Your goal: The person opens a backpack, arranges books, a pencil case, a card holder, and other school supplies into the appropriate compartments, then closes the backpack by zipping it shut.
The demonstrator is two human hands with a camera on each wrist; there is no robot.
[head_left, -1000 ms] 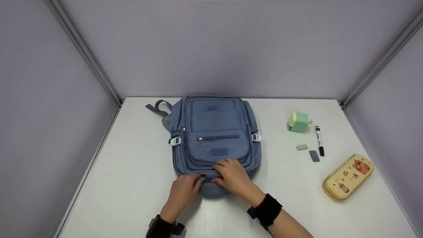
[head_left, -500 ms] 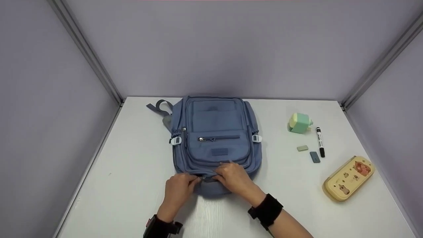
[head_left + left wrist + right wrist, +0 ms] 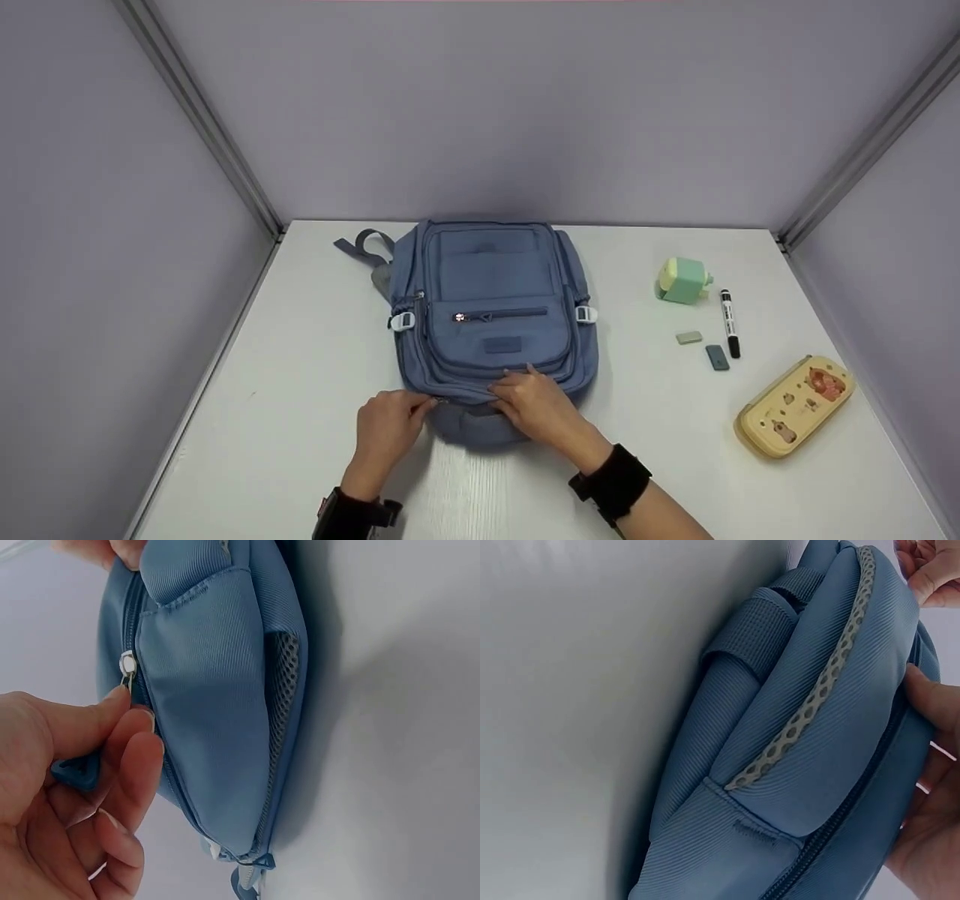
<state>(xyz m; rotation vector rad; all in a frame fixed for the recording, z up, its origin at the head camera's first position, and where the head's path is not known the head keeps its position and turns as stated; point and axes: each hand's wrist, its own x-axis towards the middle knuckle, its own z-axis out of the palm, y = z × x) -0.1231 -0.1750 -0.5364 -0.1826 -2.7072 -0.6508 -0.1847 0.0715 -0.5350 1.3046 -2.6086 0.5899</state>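
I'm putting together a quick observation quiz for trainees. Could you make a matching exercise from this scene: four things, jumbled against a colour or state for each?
Things
1. Left hand
2. Right hand
3. Case
4. Marker

Colours and states
A. Black and white
B. Pinching a zipper pull
C. Yellow, printed with small pictures
D. Holding the fabric of the backpack

Right pairs: 1-B, 2-D, 3-C, 4-A

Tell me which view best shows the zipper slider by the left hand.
Left wrist: the zipper slider shows large and unobstructed just past the left hand. The head view gives only a tiny glint; the right wrist view doesn't show it.
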